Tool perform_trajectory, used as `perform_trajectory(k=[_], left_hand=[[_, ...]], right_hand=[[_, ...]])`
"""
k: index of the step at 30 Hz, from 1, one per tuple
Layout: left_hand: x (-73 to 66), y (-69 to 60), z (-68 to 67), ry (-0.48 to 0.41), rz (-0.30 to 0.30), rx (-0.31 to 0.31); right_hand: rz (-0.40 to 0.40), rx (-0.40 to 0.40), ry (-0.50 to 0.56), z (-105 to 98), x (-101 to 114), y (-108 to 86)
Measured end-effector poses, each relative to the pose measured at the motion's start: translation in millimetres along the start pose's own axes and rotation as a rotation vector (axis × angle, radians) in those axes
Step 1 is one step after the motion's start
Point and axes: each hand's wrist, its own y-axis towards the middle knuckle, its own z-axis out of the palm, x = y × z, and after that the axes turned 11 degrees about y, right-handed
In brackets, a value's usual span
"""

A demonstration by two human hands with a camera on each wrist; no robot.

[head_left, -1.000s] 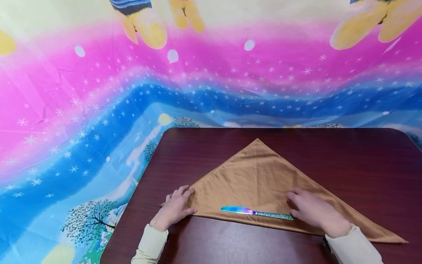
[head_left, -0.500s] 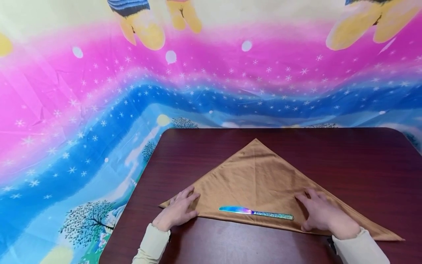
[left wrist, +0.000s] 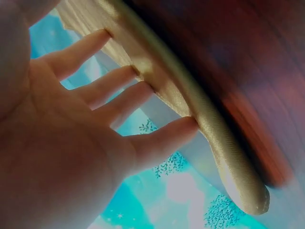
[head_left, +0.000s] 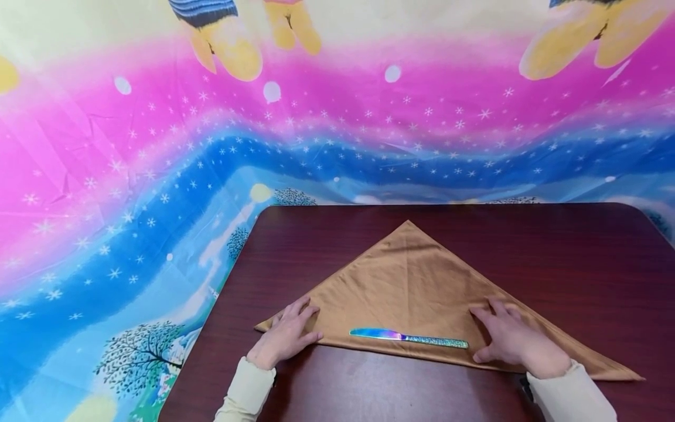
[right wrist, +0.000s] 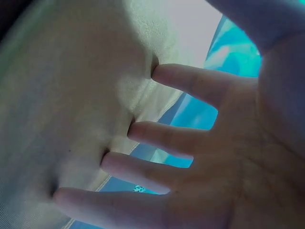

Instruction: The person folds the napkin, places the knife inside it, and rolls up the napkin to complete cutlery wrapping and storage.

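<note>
A golden-brown cloth (head_left: 390, 281), folded into a triangle, lies on the table with one point toward the far edge. Near its front fold rests a table knife (head_left: 406, 337) with a rainbow blade and a textured handle. My left hand (head_left: 285, 334) rests on the cloth's left part, fingers spread. Its fingertips touch the cloth (left wrist: 214, 138) in the left wrist view. To the right of the knife handle, my right hand (head_left: 519, 340) touches the cloth with spread fingers. In the right wrist view its fingertips press lightly into the fabric (right wrist: 71, 119). Neither hand touches the knife.
The dark reddish-brown table (head_left: 569, 264) has rounded far corners. Behind it and along its left side hangs a pink and blue backdrop (head_left: 327, 105) printed with snowflakes and trees.
My right hand has moved right, away from the knife handle's end, and its fingers have spread on the cloth. My left hand has shifted slightly to the right. The knife stays on the cloth.
</note>
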Motion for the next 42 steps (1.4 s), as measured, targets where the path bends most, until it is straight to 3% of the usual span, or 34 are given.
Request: perform_trajectory(k=[9,20,32,42], left_hand=[[6.0,8.0,0.5,0.018,0.024,-0.045],[18.1,34.4,-2.5,0.026,0.102,-0.058],[21.8,58.3,-7.4,0.004,0.077,-0.012],[23.7,59.1,-7.8,-0.006,0.066,-0.024]], right_hand=[[0.01,-0.007,0.03,-2,1,12.2],[-0.009,-0.027,0.034,-10,-3,29.5],[0.007,0.032,0.013,-19,-8,45.8],[0.049,0.1,0.042,-22,-9,49.8]])
